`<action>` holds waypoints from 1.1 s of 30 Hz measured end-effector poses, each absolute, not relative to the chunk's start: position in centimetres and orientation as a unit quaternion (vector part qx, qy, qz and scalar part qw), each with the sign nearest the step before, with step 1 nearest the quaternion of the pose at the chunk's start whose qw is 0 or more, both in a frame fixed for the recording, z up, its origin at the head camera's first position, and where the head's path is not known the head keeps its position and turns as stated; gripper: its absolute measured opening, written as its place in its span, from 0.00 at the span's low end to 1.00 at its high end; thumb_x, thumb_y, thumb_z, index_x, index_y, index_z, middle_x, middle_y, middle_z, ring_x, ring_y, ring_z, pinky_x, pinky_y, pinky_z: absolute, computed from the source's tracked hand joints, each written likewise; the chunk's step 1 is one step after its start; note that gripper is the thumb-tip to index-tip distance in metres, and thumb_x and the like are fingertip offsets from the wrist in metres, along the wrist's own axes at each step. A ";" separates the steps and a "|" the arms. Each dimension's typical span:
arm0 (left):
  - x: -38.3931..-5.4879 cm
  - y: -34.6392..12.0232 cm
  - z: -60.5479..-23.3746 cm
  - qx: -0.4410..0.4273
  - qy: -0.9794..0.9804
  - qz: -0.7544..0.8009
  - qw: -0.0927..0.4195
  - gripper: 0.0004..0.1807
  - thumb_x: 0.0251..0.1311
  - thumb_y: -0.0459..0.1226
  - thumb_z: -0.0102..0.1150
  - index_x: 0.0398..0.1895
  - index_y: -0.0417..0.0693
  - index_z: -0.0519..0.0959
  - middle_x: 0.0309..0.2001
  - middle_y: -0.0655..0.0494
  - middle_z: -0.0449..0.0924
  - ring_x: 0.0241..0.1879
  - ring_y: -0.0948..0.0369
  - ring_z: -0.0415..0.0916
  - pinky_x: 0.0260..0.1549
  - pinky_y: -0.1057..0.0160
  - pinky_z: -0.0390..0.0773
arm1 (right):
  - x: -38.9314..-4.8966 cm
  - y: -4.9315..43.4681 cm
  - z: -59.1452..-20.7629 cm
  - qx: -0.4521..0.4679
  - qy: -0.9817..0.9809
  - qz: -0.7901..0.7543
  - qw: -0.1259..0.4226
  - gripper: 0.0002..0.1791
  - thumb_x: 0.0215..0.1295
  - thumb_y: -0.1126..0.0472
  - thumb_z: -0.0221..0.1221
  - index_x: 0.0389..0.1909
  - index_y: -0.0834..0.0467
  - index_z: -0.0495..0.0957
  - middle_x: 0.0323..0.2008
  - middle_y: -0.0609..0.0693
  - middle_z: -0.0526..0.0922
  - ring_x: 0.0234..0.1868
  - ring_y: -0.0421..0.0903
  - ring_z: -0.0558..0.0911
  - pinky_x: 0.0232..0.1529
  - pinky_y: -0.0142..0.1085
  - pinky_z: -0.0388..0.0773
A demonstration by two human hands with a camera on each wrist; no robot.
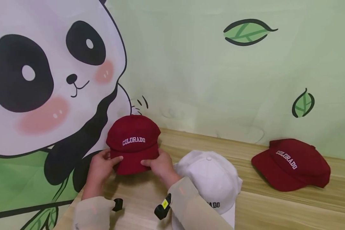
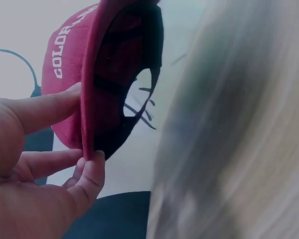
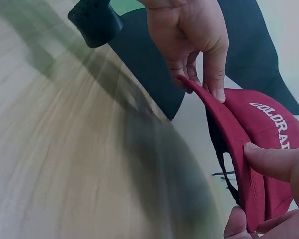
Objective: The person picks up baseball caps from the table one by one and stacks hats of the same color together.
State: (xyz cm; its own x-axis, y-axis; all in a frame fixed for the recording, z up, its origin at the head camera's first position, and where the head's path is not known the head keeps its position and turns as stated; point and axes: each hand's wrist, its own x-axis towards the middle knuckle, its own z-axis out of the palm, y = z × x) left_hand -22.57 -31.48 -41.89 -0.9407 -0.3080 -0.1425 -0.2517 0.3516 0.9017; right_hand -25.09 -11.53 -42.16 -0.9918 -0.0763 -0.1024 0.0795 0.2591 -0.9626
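Observation:
Both hands hold a dark red baseball cap (image 1: pixel 133 131) with white COLORADO lettering by its brim. My left hand (image 1: pixel 100 167) pinches the brim's left side, thumb on top and fingers underneath. On the right side, my right hand (image 1: pixel 162 164) pinches it the same way. In the left wrist view the cap's hollow inside (image 2: pixel 119 55) and the opening at its back show. The right wrist view shows the brim (image 3: pixel 229 129) between the two hands, raised off the table.
A white cap (image 1: pixel 210 175) with dark lettering lies by the right forearm, partly hidden by the sleeve. Farther right on the wooden table (image 1: pixel 276 207) is another red COLORADO cap (image 1: pixel 293 164). Behind hangs a green backdrop (image 1: pixel 189 64) with a panda and leaves.

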 end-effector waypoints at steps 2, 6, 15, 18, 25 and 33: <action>-22.5 -31.5 -41.6 0.162 -0.823 -0.545 0.024 0.43 0.62 0.45 0.62 0.74 0.35 0.53 0.66 0.35 0.66 0.62 0.44 0.68 0.62 0.48 0.71 | -25.1 -11.3 -41.6 -0.010 0.792 -0.608 0.055 0.30 0.47 0.61 0.73 0.53 0.59 0.76 0.46 0.52 0.83 0.44 0.47 0.79 0.51 0.40 0.78; -22.3 -31.3 -40.9 0.154 -0.824 -0.545 0.024 0.45 0.62 0.47 0.62 0.75 0.37 0.52 0.65 0.36 0.67 0.62 0.45 0.69 0.60 0.50 0.73 | -24.9 -10.7 -40.4 -0.039 0.810 -0.585 0.025 0.33 0.45 0.60 0.74 0.56 0.58 0.76 0.45 0.52 0.84 0.44 0.46 0.80 0.50 0.39 0.78; -21.5 -30.6 -38.7 0.140 -0.819 -0.556 0.037 0.45 0.60 0.50 0.62 0.74 0.40 0.54 0.62 0.39 0.66 0.56 0.52 0.67 0.41 0.70 0.75 | -24.1 -9.3 -37.7 -0.046 0.794 -0.605 0.024 0.35 0.52 0.61 0.71 0.63 0.52 0.72 0.49 0.48 0.82 0.47 0.45 0.79 0.50 0.39 0.79; -21.2 -30.2 -37.9 0.139 -0.817 -0.557 0.049 0.45 0.60 0.51 0.63 0.74 0.41 0.54 0.61 0.41 0.66 0.55 0.53 0.68 0.37 0.76 0.74 | -23.7 -8.7 -36.8 -0.050 0.785 -0.617 0.031 0.34 0.53 0.60 0.70 0.64 0.51 0.71 0.49 0.47 0.81 0.47 0.45 0.79 0.49 0.38 0.79; -20.6 -28.8 -36.9 0.128 -0.817 -0.559 0.063 0.45 0.59 0.51 0.63 0.75 0.44 0.55 0.63 0.40 0.67 0.57 0.51 0.69 0.35 0.78 0.74 | -22.8 -7.1 -35.7 -0.049 0.770 -0.635 0.030 0.36 0.53 0.62 0.70 0.65 0.51 0.71 0.48 0.48 0.82 0.44 0.43 0.81 0.45 0.35 0.80; -19.5 -27.6 -34.8 0.118 -0.826 -0.544 0.092 0.44 0.59 0.51 0.63 0.75 0.47 0.56 0.62 0.42 0.67 0.56 0.53 0.69 0.33 0.78 0.74 | -21.7 -5.0 -33.7 -0.057 0.771 -0.633 0.023 0.41 0.55 0.61 0.70 0.70 0.50 0.65 0.46 0.51 0.77 0.36 0.41 0.83 0.35 0.33 0.81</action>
State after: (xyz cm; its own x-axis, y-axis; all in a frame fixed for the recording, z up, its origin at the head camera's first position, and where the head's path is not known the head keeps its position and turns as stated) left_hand -19.45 -27.63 -34.83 -0.9553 -0.2946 0.0225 -0.0954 0.3797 0.9202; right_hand -21.67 -5.01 -33.68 -0.9923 -0.1180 0.0365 -0.0587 0.1908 -0.9799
